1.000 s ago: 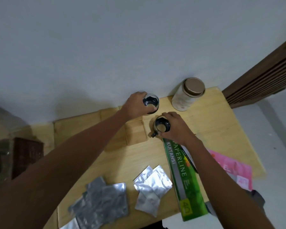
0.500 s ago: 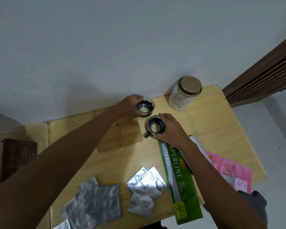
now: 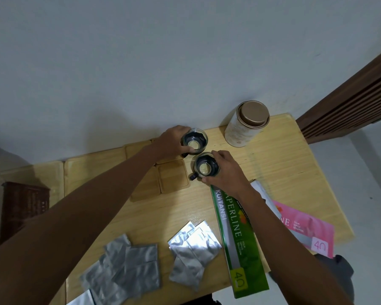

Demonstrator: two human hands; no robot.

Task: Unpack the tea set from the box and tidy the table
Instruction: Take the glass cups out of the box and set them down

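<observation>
At the far edge of the desk [image 3: 295, 172], near 12 o'clock, both hands are busy with glass cups. Left hand [image 3: 171, 142] wrapped around the far cup [image 3: 195, 140]; right hand [image 3: 226, 170] closed over the rim and side of the near cup [image 3: 205, 168], its dark handle poking out toward 8 o'clock. Cups stand just beside each other, possibly touching; cannot tell.

Wooden coasters [image 3: 173, 179] lie just left of the near cup, at 9 o'clock from it. Tea tin [image 3: 245, 124] upright at 2 o'clock. Foil sachets [image 3: 194, 252] scattered at 6 and 7 o'clock. Green receipt book [image 3: 238, 238] runs under the right wrist; pink booklet [image 3: 304, 230] at 4 o'clock overhangs the desk edge.

Risks, as judged:
- Glass against glass: moving either cup while they sit so close could knock or chip them.
- Far cup sits close to the wall; little room to shift it.
- Right forearm could drag the green book, nudging the pink booklet off the edge.
- Cup set half on a coaster lip would rock.
</observation>
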